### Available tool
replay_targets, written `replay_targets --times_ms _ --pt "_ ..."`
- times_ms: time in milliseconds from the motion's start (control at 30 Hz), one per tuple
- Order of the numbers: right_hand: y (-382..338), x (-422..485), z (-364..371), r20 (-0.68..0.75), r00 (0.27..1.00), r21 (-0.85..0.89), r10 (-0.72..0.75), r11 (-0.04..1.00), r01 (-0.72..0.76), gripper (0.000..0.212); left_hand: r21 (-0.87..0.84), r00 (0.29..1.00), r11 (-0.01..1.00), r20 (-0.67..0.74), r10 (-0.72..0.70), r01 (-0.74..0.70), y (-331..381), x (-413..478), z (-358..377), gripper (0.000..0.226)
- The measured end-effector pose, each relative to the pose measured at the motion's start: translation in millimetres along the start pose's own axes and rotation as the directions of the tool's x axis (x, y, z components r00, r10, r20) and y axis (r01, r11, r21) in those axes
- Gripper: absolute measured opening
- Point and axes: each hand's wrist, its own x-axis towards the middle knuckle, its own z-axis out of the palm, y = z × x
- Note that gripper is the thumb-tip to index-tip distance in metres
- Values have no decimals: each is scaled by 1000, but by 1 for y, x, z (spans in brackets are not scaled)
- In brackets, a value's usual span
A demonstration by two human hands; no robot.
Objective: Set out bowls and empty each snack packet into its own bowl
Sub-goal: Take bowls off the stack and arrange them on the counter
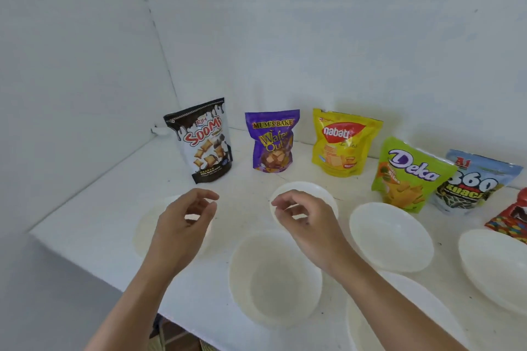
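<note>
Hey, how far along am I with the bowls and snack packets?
Done: the centre bowl and other white bowls are set out, and those in view are empty. In hand: nothing; the left hand and right hand hover with loosely curled fingers. Left: all the pouring; the Soomi packet, Deka packet and the rest stand behind the bowls.

Soomi packet (204,141) past the left hand (182,225) is black and white with brown drips, red lettering. Past the right hand (308,219): Mum's Bake packet (271,141) purple with yellow text, then rightward Nabati packet (343,142) yellow, Deka packet (409,175) lime green, Kuaci packet (476,182) pale blue. All 6 bowls (275,288) and the desk (94,225) are white.
</note>
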Motion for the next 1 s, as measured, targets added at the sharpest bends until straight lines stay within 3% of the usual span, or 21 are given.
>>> replay_targets --times_ms 200,400,567,733,833,1000 --pt "1 56 96 223 973 -193 58 981 -15 16 184 987 974 -115 -110 130 -85 21 -54 20" --pt "12 92 162 386 853 -478 351 867 -140 35 274 950 912 -14 -313 305 -140 40 -70 29" --pt "23 101 182 429 810 -484 399 859 -167 40 148 918 917 93 -385 370 -157 49 -73 26" --pt "33 100 186 440 798 -485 411 857 -174 46 101 905 921 174 -388 376 -163 52 -82 60" --pt "33 100 187 414 826 -438 383 879 -188 50 115 908 930 204 -366 349 -163 49 -87 73" --pt "23 97 176 334 902 -361 273 921 -145 41 125 922 942 200 -331 311 -150 48 -99 64"
